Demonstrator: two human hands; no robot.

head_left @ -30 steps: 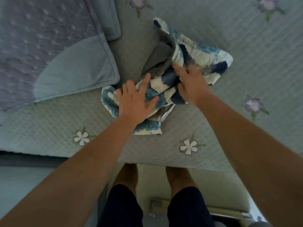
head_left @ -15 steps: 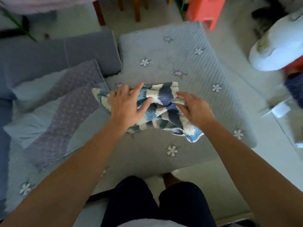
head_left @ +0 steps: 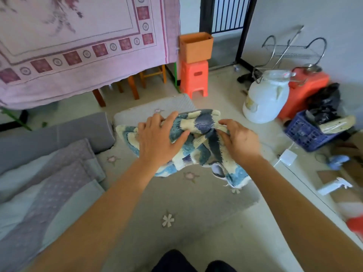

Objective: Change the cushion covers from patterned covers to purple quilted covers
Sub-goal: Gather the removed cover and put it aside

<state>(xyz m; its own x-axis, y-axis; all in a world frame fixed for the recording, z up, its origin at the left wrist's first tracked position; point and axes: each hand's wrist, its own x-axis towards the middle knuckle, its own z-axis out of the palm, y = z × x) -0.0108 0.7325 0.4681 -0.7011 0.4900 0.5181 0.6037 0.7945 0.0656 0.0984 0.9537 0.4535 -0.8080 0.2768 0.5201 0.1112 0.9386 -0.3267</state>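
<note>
The patterned cover (head_left: 198, 142) has been lifted off the quilted mat (head_left: 192, 203), bunched and clamped between the left hand (head_left: 159, 142) and right hand (head_left: 238, 140).

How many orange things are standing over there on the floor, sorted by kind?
Orange box: 1
Orange stool: 1
Orange can: 1
Total: 3
A red-orange blur at the right edge is too unclear to count.
</note>
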